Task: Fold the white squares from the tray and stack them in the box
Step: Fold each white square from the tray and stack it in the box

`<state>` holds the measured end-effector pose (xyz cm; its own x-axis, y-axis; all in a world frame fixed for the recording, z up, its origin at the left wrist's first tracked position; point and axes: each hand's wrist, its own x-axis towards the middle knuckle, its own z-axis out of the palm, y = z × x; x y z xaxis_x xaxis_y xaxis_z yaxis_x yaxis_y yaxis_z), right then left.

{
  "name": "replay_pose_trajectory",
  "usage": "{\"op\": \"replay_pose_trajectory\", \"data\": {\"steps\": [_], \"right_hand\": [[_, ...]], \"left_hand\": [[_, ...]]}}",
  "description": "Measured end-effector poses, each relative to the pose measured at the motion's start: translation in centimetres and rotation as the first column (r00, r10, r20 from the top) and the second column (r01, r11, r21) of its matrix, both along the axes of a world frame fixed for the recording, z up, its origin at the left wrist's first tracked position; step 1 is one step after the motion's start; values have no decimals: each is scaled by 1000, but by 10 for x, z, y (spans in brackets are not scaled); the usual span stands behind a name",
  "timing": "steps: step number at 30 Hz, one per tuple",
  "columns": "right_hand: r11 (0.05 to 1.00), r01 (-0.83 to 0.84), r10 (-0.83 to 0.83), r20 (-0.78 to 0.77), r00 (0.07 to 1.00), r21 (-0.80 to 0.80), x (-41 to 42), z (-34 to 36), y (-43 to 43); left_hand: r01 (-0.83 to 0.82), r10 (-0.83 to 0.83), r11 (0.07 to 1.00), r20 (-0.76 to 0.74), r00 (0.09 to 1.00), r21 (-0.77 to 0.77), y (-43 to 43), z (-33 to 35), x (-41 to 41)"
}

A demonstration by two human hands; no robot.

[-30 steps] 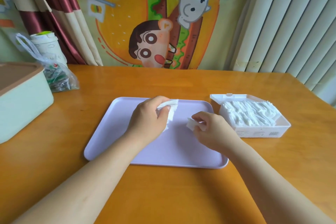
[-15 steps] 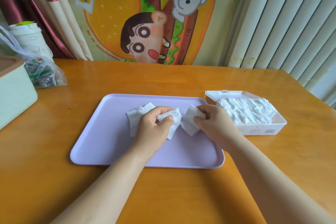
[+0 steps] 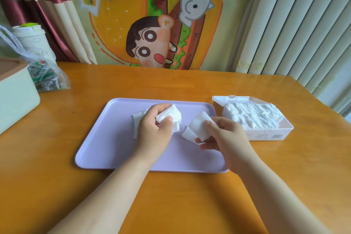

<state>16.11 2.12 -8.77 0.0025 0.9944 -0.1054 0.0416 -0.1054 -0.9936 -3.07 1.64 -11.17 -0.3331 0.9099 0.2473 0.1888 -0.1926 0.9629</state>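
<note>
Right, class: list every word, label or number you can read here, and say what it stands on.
No text reads clearly.
Box: label on its front wall, too small to read.
Plastic bag: green and red print, blurred.
White tub behind it: faint marks, blurred.
Cartoon banner: pictures only, no words visible.

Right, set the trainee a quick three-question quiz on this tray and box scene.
1. Short answer: does the box beside the purple tray already hold white squares?
2. Multiple choice: the right hand pinches: A nothing; B white squares; C a spoon.
3. True or false: the left hand lies flat and empty on the tray.

Key: 1 yes; 2 B; 3 false, it grips white squares too.
</note>
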Motion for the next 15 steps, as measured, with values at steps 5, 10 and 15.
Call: {"op": "replay_pose_trajectory", "data": {"steps": [5, 10, 15], "right_hand": [[998, -23, 27, -60, 998, 63, -2, -10, -8], [997, -46, 53, -116, 992, 60, -5, -15, -9], [997, 2, 7, -102, 995, 83, -6, -21, -6]], "left_hand": [[186, -166, 973, 148, 975, -133, 1, -5, 2], [202, -174, 969, 188, 967, -140, 2, -7, 1], [106, -89, 984, 123, 988, -142, 8, -10, 2]]}}
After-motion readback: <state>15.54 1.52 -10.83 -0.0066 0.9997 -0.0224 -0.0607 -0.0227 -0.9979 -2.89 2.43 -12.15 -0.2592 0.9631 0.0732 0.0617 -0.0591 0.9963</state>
